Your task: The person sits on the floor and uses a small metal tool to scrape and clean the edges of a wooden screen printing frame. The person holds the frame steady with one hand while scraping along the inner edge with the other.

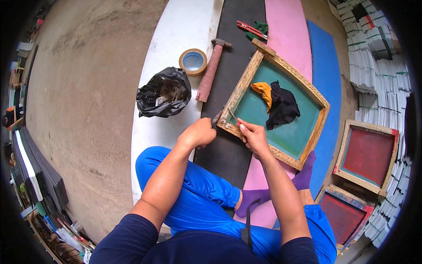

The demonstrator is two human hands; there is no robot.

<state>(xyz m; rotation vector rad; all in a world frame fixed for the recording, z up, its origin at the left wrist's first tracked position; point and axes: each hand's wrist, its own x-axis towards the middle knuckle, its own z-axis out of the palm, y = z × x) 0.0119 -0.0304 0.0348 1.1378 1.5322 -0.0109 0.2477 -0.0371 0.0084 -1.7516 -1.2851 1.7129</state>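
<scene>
A wooden screen-printing frame (246,78) with green mesh lies tilted across the boards before me. My left hand (200,133) is closed around a dark metal tool (216,118), whose end meets the frame's near left corner; my fist hides most of it. In my right hand (254,137) is a thin red-handled tool (233,114), pinched between the fingers, its slim tip over the frame's left rail. On the mesh rest a black cloth (283,105) and a yellow cloth (263,92). A hammer (211,72) with a wrapped pinkish handle lies beyond my left hand.
A black plastic bag (165,93) and a tape roll (193,62) sit at left on the white board. Red-handled cutters (250,30) lie at the far end beside green cloth. Two red-mesh frames (368,154) stand at right near paper stacks (367,66). My crossed legs border the boards.
</scene>
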